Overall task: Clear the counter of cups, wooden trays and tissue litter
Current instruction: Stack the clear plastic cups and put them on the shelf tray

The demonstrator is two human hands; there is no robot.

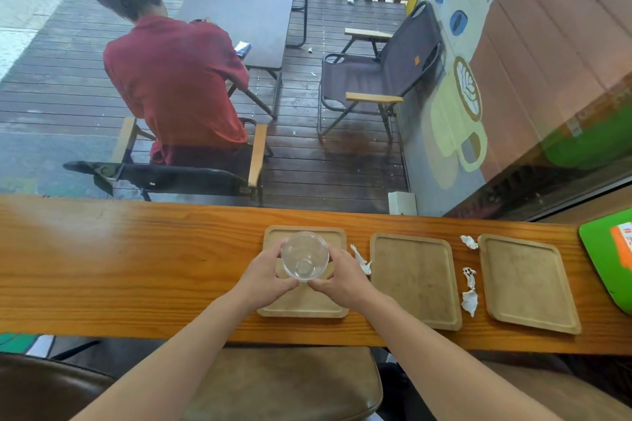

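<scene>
A clear plastic cup [304, 256] is held upright over the left wooden tray [301, 301]. My left hand [265, 272] grips its left side and my right hand [342, 278] grips its right side. Two more wooden trays lie to the right: the middle tray [415, 280] and the right tray [528, 282]. A crumpled tissue [362, 261] lies between the left and middle trays. Between the middle and right trays lie a small tissue scrap [469, 242] and a longer twisted tissue [470, 290].
The wooden counter [136, 267] runs along a window. A green board [608, 263] sits at its far right end. Brown stool seats [290, 383] stand below the counter's near edge. Outside, a person in a red shirt [178, 82] sits at a table.
</scene>
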